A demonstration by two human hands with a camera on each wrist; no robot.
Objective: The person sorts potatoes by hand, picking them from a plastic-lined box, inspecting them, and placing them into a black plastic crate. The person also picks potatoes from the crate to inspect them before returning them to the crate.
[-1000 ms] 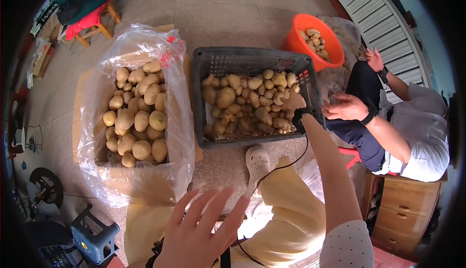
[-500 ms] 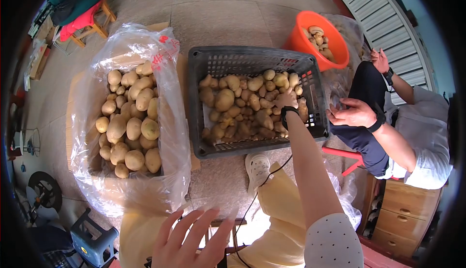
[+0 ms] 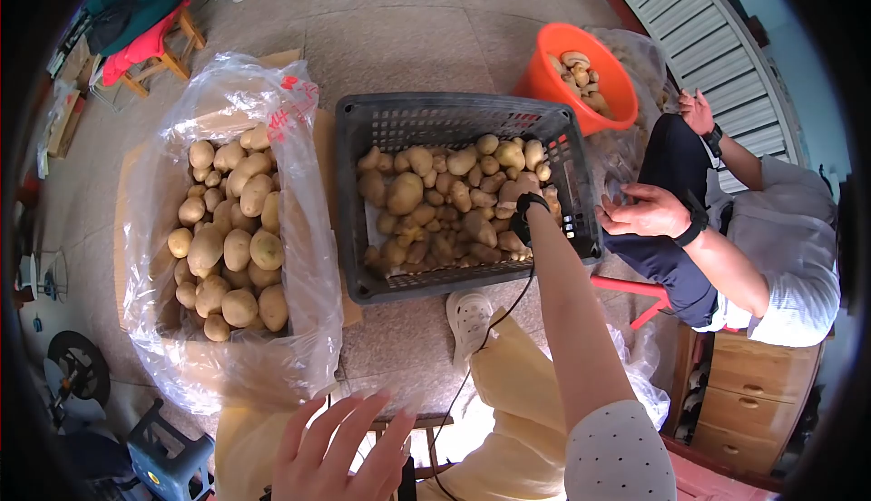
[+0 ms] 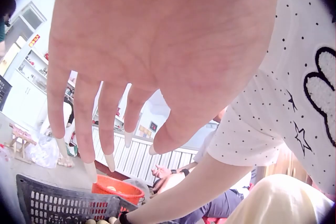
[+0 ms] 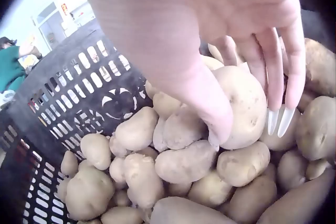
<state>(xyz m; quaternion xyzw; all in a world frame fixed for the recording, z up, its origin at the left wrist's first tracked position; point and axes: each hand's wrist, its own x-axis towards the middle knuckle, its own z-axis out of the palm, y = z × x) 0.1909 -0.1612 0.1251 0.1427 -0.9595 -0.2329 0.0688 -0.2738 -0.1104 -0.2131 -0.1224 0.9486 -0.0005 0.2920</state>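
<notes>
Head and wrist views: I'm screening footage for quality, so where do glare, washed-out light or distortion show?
Head view: fisheye distortion curves the slatted panel, the corners go black, and the plastic liner has bright sheen; left wrist view: the background behind the left grip is washed out; right wrist view: the upper-left background is overexposed, while the potatoes look fairly clear.

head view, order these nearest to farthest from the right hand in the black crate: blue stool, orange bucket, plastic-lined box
From the right hand, in the black crate:
1. Orange bucket, just past the crate's far right corner.
2. Plastic-lined box, left of the crate.
3. Blue stool, lower left of the picture.
</notes>
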